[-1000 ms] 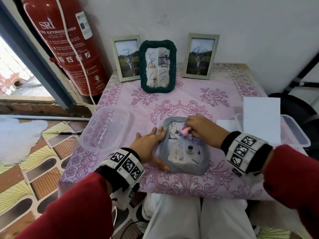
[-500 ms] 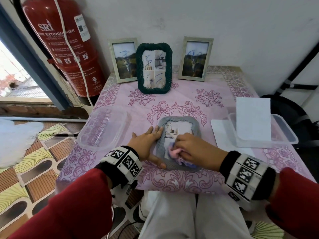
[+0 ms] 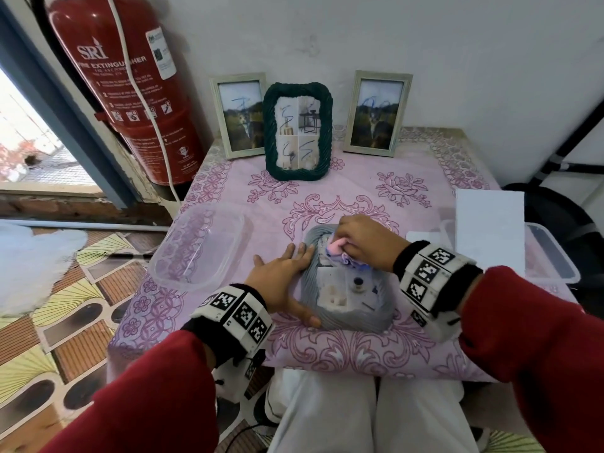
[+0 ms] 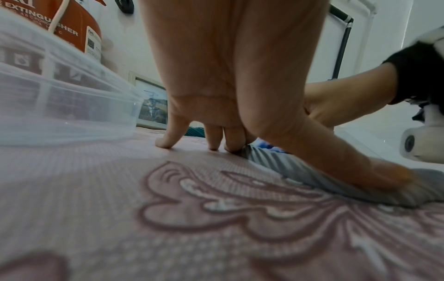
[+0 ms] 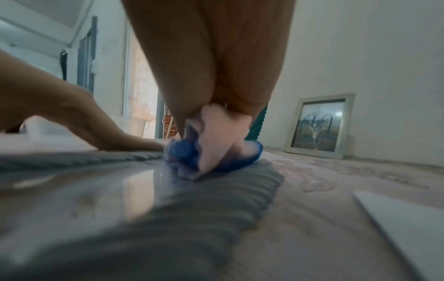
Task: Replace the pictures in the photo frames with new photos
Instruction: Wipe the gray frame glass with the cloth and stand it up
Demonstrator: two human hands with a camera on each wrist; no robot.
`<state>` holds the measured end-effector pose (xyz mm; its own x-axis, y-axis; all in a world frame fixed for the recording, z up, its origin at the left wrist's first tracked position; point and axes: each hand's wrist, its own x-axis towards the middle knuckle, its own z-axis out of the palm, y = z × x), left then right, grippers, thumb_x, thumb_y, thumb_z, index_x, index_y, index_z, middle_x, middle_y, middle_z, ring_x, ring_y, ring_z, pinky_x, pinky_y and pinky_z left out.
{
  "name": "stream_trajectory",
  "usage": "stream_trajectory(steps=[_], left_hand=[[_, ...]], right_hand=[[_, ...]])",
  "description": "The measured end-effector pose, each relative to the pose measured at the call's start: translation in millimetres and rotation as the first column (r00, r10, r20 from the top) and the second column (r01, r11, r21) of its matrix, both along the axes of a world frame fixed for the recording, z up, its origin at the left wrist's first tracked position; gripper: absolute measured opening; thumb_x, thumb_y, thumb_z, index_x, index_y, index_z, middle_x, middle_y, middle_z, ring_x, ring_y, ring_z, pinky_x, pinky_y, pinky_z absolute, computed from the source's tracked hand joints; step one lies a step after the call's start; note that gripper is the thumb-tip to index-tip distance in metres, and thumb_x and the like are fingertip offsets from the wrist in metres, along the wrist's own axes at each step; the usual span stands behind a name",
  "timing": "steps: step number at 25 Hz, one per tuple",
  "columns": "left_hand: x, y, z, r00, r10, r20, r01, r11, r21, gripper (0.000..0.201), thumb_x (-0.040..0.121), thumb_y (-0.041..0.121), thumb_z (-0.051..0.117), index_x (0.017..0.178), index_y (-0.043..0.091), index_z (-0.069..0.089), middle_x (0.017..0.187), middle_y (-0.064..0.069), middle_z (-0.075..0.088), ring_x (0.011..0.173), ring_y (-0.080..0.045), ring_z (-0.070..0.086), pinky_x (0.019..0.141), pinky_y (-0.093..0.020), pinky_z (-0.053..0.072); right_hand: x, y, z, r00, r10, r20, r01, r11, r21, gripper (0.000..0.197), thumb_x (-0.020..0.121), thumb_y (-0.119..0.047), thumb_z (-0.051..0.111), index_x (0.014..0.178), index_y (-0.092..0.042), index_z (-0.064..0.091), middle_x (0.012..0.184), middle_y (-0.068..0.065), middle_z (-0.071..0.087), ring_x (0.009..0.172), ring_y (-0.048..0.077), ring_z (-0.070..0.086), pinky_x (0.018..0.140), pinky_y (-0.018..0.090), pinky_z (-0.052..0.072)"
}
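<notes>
A grey ribbed photo frame (image 3: 382, 313) lies flat on the table near the front edge, picture side up. My right hand (image 3: 362, 245) grips a bunched pink and blue cloth (image 3: 338, 248) and presses it on the far end of the frame's glass (image 5: 134, 182); the cloth (image 5: 209, 152) shows close in the right wrist view. My left hand (image 3: 281, 276) rests flat with straight fingers (image 4: 165, 140) on the tablecloth, thumb along the grey frame's (image 4: 300, 171) left edge. Against the wall stand three frames: a pale one (image 3: 240, 114), a dark green one (image 3: 298, 132) and another pale one (image 3: 377, 112).
A clear plastic container (image 3: 199, 246) sits left of my left hand. At the right a second clear container (image 3: 552, 256) holds white sheets (image 3: 490, 230). A red fire extinguisher (image 3: 127, 83) stands at the table's back left corner. The pink patterned tablecloth (image 3: 353, 191) covers the table.
My right hand has slid the cloth from the near end of the grey frame back to its far end. The left hand has stayed on the frame's left side.
</notes>
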<state>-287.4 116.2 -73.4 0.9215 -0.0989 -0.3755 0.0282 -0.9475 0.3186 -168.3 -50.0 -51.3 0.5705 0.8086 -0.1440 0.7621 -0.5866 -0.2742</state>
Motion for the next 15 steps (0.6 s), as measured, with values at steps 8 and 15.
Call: stream_trajectory(steps=[8, 15], left_hand=[[-1, -1, 0, 1.0, 0.004, -0.005, -0.004, 1.0, 0.0, 0.131, 0.055, 0.059, 0.079, 0.15, 0.025, -0.005, 0.159, 0.0, -0.003, 0.147, -0.016, 0.0, 0.11, -0.068, 0.007], [-4, 1, 0, 1.0, 0.011, 0.001, -0.011, 1.0, -0.028, 0.13, 0.056, 0.06, 0.077, 0.15, 0.026, -0.006, 0.159, 0.003, -0.004, 0.147, -0.015, 0.001, 0.112, -0.064, 0.004]], right_hand=[[-66, -11, -8, 0.98, 0.199, 0.01, -0.199, 0.98, 0.015, 0.021, 0.089, -0.011, 0.047, 0.099, -0.009, 0.065, 0.107, 0.005, 0.057, 0.099, 0.022, 0.047, 0.086, 0.033, 0.037], [-59, -68, -3, 0.956, 0.221, 0.195, -0.206, 0.974, -0.092, 0.012, 0.09, -0.017, 0.05, 0.094, -0.026, 0.058, 0.097, -0.008, 0.058, 0.089, 0.016, 0.045, 0.074, 0.032, 0.041]])
